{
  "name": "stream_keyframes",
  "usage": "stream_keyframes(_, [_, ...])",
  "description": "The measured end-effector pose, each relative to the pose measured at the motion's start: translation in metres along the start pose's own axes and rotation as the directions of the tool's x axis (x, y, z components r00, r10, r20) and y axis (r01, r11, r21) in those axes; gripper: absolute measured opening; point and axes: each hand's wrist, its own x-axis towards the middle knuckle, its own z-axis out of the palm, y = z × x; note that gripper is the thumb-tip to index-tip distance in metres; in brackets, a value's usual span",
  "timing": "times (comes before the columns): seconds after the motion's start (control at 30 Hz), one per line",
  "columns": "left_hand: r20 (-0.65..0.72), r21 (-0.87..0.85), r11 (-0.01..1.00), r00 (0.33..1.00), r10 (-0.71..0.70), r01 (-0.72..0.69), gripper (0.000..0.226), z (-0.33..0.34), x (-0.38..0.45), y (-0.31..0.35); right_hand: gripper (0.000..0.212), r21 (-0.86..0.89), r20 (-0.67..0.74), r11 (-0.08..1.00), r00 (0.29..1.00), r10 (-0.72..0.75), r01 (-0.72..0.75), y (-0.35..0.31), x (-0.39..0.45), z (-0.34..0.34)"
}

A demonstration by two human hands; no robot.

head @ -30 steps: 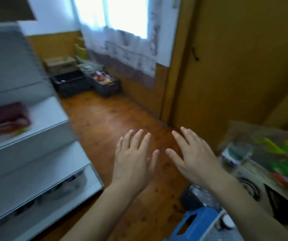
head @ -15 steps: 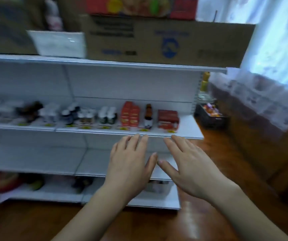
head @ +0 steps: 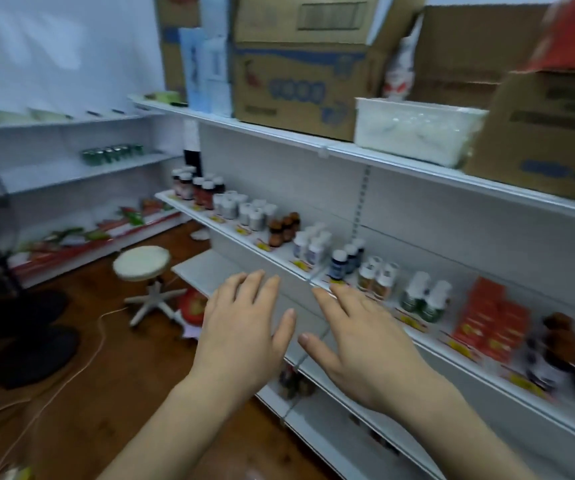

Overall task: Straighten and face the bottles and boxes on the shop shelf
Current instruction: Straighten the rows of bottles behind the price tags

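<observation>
In front of the shelf, left hand and right hand hover flat, fingers spread, holding nothing. Bottles and red boxes stand on the shelf beyond.

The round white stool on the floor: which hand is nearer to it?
Left. The left hand hovers just right of the stool; the right hand is farther right, by the shelf edge.

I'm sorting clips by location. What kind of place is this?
Probably a small shop or pharmacy: white shelves hold rows of bottles and red boxes with price tags, and cartons on top.
</observation>
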Motion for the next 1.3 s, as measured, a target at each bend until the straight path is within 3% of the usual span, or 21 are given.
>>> stream_keyframes(0.23, [-0.061,0.059,0.97,0.97,-0.234,0.238,0.063,0.008,0.051,-0.11,0.081,-0.03,0.004,0.978,0.979,-0.206,0.206,-0.056,0.148,0.018])
stream_keyframes(0.4, [-0.081,0.074,0.949,0.951,-0.3,0.306,0.065,0.017,0.101,-0.207,0.075,0.007,0.008,0.962,0.962,-0.273,0.273,-0.109,0.253,0.028])
stream_keyframes(0.8, [-0.002,0.076,0.968,0.971,-0.241,0.24,0.067,0.055,0.251,-0.42,0.071,0.016,-0.081,0.976,0.973,-0.217,0.219,-0.197,0.487,0.067])
stream_keyframes(1.3, [0.071,0.038,0.998,0.996,-0.046,0.043,0.061,0.174,0.478,-0.609,0.07,0.023,-0.107,0.999,0.994,-0.028,0.03,-0.215,0.781,0.135])
